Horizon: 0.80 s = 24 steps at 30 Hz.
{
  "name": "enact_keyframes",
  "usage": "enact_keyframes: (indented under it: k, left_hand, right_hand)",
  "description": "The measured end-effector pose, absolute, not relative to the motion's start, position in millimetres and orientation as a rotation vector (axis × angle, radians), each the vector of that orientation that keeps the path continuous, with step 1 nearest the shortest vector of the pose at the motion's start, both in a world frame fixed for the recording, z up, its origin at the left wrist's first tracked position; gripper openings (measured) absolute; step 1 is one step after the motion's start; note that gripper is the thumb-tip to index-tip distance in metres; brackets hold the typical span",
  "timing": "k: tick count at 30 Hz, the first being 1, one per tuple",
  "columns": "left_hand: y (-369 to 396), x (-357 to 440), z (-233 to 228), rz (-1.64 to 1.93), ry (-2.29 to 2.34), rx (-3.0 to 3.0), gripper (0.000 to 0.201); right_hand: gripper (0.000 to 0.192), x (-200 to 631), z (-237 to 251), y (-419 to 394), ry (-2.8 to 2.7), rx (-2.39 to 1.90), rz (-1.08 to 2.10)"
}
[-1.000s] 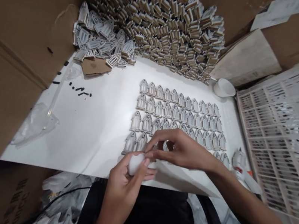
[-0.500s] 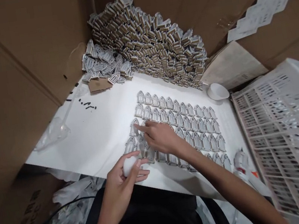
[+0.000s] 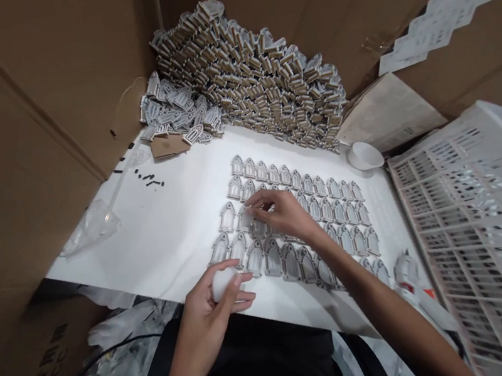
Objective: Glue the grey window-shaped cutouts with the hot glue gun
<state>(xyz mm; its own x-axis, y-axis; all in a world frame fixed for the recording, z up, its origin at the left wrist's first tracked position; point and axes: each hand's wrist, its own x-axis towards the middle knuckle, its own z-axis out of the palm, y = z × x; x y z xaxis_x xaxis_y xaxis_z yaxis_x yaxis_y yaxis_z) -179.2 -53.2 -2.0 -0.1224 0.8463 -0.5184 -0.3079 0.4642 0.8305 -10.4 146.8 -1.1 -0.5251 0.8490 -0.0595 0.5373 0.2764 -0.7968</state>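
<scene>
My left hand (image 3: 214,299) is curled around a small, smooth, rounded white object (image 3: 224,283), perhaps a cup, at the table's front edge. My right hand (image 3: 278,212) reaches over the rows with thumb and forefinger pinched together, close above a piece in the third row. Whatever is in the pinch is too small or hidden to make out. Beneath lie several rows of small arched, window-shaped pieces (image 3: 272,257), pale inside with darker edges. Part of the middle rows is covered by my right hand and forearm.
A big stacked heap of the same arched pieces (image 3: 257,79) stands at the back, with a looser pile (image 3: 175,104) to its left. A white bowl (image 3: 365,156), a plastic crate (image 3: 458,231) and a glue gun (image 3: 406,271) are at the right. Cardboard walls (image 3: 47,74) surround the table.
My right hand has moved slightly right, from the third row's first piece to the one beside it, its pointing forefinger now drawn in to a pinch. My left hand keeps its hold.
</scene>
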Motion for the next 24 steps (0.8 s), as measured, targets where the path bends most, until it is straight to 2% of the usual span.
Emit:
enact_keyframes:
  k: [10, 21, 24]
  left_hand:
    - [-55, -178, 0, 1.050, 1.378, 0.517, 0.056]
    - [-55, -178, -4, 1.051, 1.387, 0.525, 0.057]
    - [-53, -177, -9, 1.064, 1.365, 0.532, 0.054]
  right_hand:
    - [0.023, -8, -17, 148, -2.041, -1.249, 1.289]
    - [0.015, -10, -22, 153, -2.090, -1.263, 1.222]
    - [0.023, -10, -16, 152, -2.097, -1.297, 1.181]
